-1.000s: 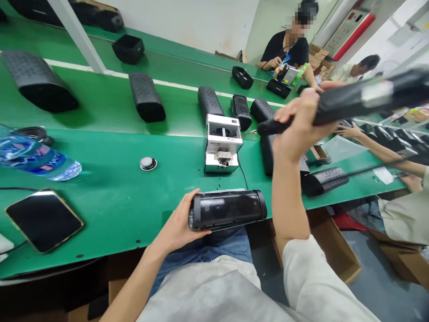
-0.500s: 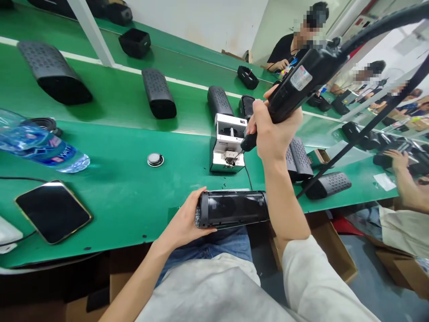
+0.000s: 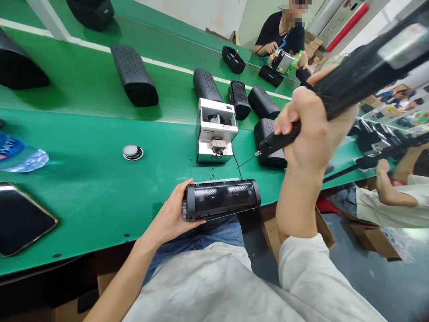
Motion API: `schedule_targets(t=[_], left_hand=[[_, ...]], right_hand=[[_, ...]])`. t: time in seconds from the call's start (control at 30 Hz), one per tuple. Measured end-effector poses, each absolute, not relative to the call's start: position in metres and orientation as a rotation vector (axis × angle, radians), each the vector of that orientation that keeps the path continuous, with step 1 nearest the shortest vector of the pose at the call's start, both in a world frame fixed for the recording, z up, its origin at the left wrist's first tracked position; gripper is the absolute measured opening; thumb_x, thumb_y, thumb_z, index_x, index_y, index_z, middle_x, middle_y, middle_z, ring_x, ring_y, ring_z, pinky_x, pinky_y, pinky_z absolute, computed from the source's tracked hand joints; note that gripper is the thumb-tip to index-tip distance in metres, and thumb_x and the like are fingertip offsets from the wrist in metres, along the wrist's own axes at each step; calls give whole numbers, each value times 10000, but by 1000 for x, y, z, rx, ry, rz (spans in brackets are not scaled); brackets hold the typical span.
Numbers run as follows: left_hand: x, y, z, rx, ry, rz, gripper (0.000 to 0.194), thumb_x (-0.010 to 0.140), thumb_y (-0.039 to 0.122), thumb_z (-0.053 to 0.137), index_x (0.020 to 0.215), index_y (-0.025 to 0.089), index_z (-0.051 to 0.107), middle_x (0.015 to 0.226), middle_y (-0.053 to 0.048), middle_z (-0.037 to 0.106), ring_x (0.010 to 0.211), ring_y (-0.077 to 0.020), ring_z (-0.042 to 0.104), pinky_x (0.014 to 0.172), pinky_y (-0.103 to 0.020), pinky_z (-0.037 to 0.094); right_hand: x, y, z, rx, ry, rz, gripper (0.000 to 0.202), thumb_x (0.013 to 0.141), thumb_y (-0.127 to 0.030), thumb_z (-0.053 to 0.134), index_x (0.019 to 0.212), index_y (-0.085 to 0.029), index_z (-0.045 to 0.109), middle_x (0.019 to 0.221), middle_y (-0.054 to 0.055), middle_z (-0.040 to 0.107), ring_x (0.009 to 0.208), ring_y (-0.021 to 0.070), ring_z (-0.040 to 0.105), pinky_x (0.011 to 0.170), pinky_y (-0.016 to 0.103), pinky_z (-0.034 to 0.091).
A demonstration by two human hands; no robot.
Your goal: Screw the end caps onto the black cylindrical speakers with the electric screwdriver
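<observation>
My left hand (image 3: 172,210) grips the left end of a black speaker housing (image 3: 223,200), which lies sideways at the table's front edge with its perforated face up. In my right hand (image 3: 308,123) is a black electric screwdriver (image 3: 362,67), its body sloping up to the right. Its thin bit points down and left, into the space right of a silver-white screw feeder (image 3: 217,134) and above the housing. Whether a screw sits on the bit's tip is too small to tell. The feeder stands just beyond the housing.
Several black speaker shells, one of them patterned (image 3: 134,74), stand along the green bench (image 3: 87,179). A round silver-rimmed part (image 3: 133,152), a phone (image 3: 23,219) and a water bottle (image 3: 22,154) lie at left. A co-worker (image 3: 281,31) sits across; another person's arm (image 3: 385,183) is at right.
The screwdriver has moved from the feeder's front outlet to the right and closer to me, its bit now away from the feeder. My left hand keeps its grip on the housing. The view has shifted.
</observation>
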State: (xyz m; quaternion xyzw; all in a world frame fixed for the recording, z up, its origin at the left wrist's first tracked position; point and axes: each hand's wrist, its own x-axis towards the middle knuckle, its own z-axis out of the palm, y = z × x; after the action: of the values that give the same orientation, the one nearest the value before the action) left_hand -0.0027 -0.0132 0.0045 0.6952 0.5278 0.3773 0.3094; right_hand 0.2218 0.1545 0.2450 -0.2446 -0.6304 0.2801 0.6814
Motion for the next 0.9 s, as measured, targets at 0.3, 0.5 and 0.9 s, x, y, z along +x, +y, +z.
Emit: schedule_targets(t=[0.3,0.5,0.9], left_hand=[[-5,-12,-2,1849,1445,988,1091,862,514,919,1719,315,274,1676,-170,505,1522,-436,601,1233,-598,563],[-5,-13,-1,1853,1458,971,1086,865,515,912,1719,317,271,1689,-173,495,1531,-443,592,1247,-619,550],[-2,-17,9,1755,1443,938,1125,801,399,1001,1680,330,303,1649,-169,545,1517,-434,611,1266,-625,536]], right_hand=[[265,130,250,-573,-1385,621,188,791,-156,810,893,-275,706,531,-103,456,363,123,391,352,306,319],[271,131,240,-606,-1413,651,213,836,-208,888,931,-288,716,569,-102,487,377,118,433,356,294,366],[282,137,175,-659,-1305,819,238,835,-109,830,945,-258,681,630,-79,581,393,113,483,386,262,419]])
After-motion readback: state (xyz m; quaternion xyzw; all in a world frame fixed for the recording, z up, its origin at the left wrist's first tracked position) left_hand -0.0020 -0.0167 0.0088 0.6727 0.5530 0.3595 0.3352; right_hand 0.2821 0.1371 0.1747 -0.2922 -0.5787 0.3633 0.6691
